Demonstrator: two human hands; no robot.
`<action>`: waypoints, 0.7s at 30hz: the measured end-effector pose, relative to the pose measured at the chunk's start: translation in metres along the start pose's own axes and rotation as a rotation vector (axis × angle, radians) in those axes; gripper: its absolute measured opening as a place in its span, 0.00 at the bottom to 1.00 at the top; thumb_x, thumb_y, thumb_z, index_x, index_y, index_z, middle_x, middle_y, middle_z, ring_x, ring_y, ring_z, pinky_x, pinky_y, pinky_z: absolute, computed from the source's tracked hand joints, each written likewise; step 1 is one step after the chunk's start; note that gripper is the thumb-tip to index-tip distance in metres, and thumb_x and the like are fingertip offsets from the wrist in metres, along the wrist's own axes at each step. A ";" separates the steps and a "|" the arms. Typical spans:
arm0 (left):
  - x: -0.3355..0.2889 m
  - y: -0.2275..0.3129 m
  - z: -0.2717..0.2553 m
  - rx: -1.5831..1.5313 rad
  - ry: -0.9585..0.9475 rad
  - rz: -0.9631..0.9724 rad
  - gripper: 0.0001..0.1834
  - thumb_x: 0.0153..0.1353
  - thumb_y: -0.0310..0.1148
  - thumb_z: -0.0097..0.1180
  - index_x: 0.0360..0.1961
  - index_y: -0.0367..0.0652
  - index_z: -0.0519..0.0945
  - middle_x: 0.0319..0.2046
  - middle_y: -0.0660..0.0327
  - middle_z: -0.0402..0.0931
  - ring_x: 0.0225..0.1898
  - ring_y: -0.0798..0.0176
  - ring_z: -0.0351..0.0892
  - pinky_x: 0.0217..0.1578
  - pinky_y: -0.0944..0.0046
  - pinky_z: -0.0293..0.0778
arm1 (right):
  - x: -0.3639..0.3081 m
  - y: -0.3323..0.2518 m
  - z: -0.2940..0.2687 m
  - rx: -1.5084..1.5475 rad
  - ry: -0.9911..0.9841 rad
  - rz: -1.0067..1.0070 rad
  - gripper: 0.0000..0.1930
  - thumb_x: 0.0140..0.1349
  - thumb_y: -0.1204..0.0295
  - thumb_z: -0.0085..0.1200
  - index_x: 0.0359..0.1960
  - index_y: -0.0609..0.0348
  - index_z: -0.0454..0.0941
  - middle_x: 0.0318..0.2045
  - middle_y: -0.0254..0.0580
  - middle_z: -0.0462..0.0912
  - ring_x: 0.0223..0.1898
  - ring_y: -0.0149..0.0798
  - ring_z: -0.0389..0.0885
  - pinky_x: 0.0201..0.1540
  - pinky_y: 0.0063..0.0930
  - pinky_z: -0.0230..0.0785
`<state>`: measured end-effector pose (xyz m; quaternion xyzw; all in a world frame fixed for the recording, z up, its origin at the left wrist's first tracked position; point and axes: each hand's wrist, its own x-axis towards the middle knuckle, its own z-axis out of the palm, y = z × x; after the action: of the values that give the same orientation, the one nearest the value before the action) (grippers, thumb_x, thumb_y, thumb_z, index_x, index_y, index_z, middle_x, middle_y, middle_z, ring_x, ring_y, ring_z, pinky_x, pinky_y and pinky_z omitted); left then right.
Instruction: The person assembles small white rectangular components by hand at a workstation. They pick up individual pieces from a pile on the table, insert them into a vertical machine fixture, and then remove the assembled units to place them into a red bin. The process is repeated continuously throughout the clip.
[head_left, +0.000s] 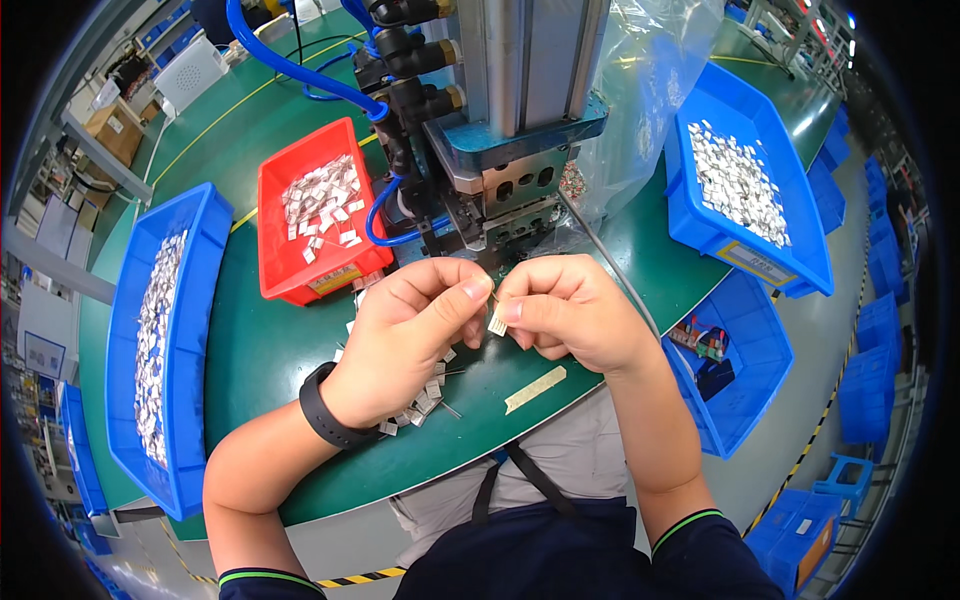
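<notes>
Blue bin [203, 270] of white parts [155, 350] along bench's [245, 365] left edge, red bin [283, 284] inboard. Left hand [420, 315]: thumb and index pinched, can't tell on what. White connector [497, 325] between hands near front edge, pinched by right hand [580, 315]. Second blue bin [700, 226] at right edge.

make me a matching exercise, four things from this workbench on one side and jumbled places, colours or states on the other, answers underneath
1. wristband
2. tape strip
3. red bin
4. right hand

A. pinching a small white piece
B. left of the machine, with many white pieces inside
C. black
D. flat on the green table

Pairs: 1-C, 2-D, 3-B, 4-A
</notes>
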<state>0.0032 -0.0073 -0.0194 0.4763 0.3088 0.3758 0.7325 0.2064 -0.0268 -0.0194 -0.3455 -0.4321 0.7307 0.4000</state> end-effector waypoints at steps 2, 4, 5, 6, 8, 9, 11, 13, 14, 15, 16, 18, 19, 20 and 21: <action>-0.001 0.000 0.002 -0.077 0.000 -0.016 0.14 0.69 0.36 0.54 0.45 0.35 0.76 0.31 0.65 0.75 0.30 0.74 0.72 0.34 0.72 0.70 | 0.000 0.001 0.001 -0.047 0.002 -0.046 0.05 0.63 0.72 0.55 0.32 0.60 0.79 0.20 0.31 0.76 0.15 0.16 0.62 0.15 0.13 0.48; -0.001 0.002 0.006 -0.111 0.011 -0.019 0.13 0.69 0.35 0.52 0.46 0.35 0.75 0.32 0.64 0.75 0.31 0.72 0.72 0.35 0.70 0.71 | 0.000 0.003 0.000 -0.087 0.008 -0.084 0.05 0.63 0.71 0.55 0.32 0.59 0.79 0.20 0.30 0.76 0.15 0.16 0.62 0.16 0.13 0.49; 0.000 0.002 0.007 -0.107 0.021 -0.016 0.12 0.70 0.34 0.52 0.46 0.36 0.75 0.33 0.63 0.74 0.32 0.71 0.72 0.35 0.68 0.71 | 0.000 0.003 0.000 -0.075 0.033 -0.098 0.05 0.63 0.71 0.55 0.32 0.59 0.79 0.20 0.30 0.76 0.15 0.16 0.62 0.15 0.13 0.49; 0.000 0.002 0.008 -0.104 0.031 -0.013 0.11 0.70 0.33 0.51 0.46 0.36 0.74 0.34 0.62 0.74 0.33 0.70 0.73 0.35 0.66 0.72 | 0.000 0.003 0.000 -0.063 0.057 -0.112 0.05 0.63 0.71 0.55 0.31 0.60 0.79 0.20 0.30 0.76 0.15 0.16 0.62 0.15 0.13 0.49; -0.001 -0.001 0.007 0.030 0.039 0.001 0.12 0.70 0.32 0.50 0.49 0.36 0.73 0.34 0.63 0.74 0.33 0.72 0.72 0.36 0.68 0.71 | 0.001 0.003 -0.001 -0.017 0.101 -0.133 0.06 0.63 0.72 0.56 0.31 0.60 0.78 0.20 0.30 0.75 0.14 0.16 0.61 0.14 0.14 0.48; -0.002 -0.002 0.007 0.097 0.043 0.008 0.12 0.70 0.32 0.50 0.50 0.36 0.72 0.35 0.64 0.73 0.33 0.73 0.71 0.36 0.69 0.71 | 0.002 0.004 -0.003 0.018 0.121 -0.140 0.06 0.63 0.72 0.56 0.30 0.60 0.78 0.19 0.30 0.74 0.14 0.16 0.61 0.14 0.14 0.47; -0.009 -0.004 0.012 0.344 0.036 0.098 0.14 0.69 0.31 0.52 0.50 0.34 0.73 0.37 0.63 0.73 0.34 0.72 0.72 0.36 0.70 0.71 | 0.004 0.005 -0.003 0.074 0.168 -0.151 0.06 0.63 0.72 0.56 0.29 0.60 0.77 0.18 0.31 0.73 0.13 0.17 0.60 0.13 0.14 0.46; -0.013 -0.018 0.010 0.484 0.003 0.231 0.14 0.67 0.30 0.55 0.50 0.34 0.73 0.36 0.61 0.73 0.34 0.71 0.72 0.36 0.70 0.71 | 0.006 0.004 -0.002 0.103 0.203 -0.170 0.07 0.62 0.71 0.56 0.28 0.60 0.77 0.18 0.31 0.73 0.13 0.17 0.60 0.13 0.15 0.46; -0.016 -0.019 0.011 0.566 -0.029 0.213 0.13 0.68 0.28 0.53 0.50 0.35 0.72 0.37 0.65 0.71 0.36 0.75 0.70 0.38 0.72 0.69 | 0.007 0.005 -0.003 0.118 0.224 -0.180 0.07 0.62 0.71 0.57 0.28 0.60 0.77 0.18 0.31 0.73 0.13 0.17 0.60 0.13 0.15 0.46; -0.017 -0.015 0.015 0.692 -0.057 0.253 0.12 0.67 0.28 0.54 0.49 0.36 0.73 0.36 0.64 0.72 0.36 0.74 0.70 0.37 0.72 0.69 | 0.008 0.005 -0.002 0.102 0.268 -0.192 0.08 0.62 0.71 0.57 0.27 0.60 0.77 0.17 0.30 0.73 0.13 0.17 0.60 0.13 0.15 0.47; -0.017 -0.013 0.018 0.818 -0.085 0.294 0.12 0.66 0.28 0.55 0.49 0.37 0.73 0.36 0.63 0.72 0.35 0.73 0.71 0.36 0.72 0.70 | 0.010 0.005 -0.002 0.087 0.312 -0.205 0.08 0.62 0.71 0.57 0.27 0.60 0.76 0.17 0.30 0.73 0.12 0.17 0.60 0.12 0.15 0.47; -0.016 -0.015 0.018 0.869 -0.108 0.309 0.12 0.64 0.28 0.56 0.47 0.37 0.75 0.35 0.60 0.73 0.34 0.69 0.73 0.35 0.70 0.71 | 0.012 0.005 0.002 0.059 0.378 -0.230 0.09 0.61 0.70 0.58 0.26 0.61 0.76 0.17 0.30 0.73 0.13 0.17 0.61 0.13 0.15 0.48; -0.016 -0.016 0.018 0.884 -0.119 0.329 0.12 0.64 0.28 0.57 0.47 0.37 0.75 0.35 0.60 0.73 0.34 0.68 0.73 0.35 0.69 0.71 | 0.012 0.004 0.004 0.047 0.403 -0.244 0.10 0.61 0.70 0.58 0.25 0.61 0.76 0.17 0.30 0.73 0.13 0.18 0.62 0.13 0.16 0.49; -0.016 -0.016 0.018 0.901 -0.129 0.348 0.12 0.63 0.29 0.57 0.47 0.37 0.75 0.35 0.59 0.73 0.34 0.67 0.74 0.35 0.69 0.71 | 0.013 0.004 0.006 0.037 0.426 -0.258 0.10 0.61 0.70 0.58 0.25 0.61 0.76 0.16 0.30 0.73 0.13 0.18 0.62 0.14 0.16 0.50; -0.016 -0.017 0.019 0.900 -0.124 0.350 0.11 0.63 0.29 0.57 0.46 0.37 0.76 0.35 0.58 0.73 0.34 0.65 0.74 0.35 0.68 0.72 | 0.014 0.004 0.007 0.014 0.440 -0.277 0.10 0.61 0.70 0.58 0.24 0.62 0.76 0.17 0.30 0.73 0.14 0.18 0.63 0.15 0.16 0.52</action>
<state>0.0143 -0.0336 -0.0268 0.8119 0.3118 0.2935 0.3969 0.1936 -0.0185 -0.0230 -0.4306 -0.3729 0.5792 0.5831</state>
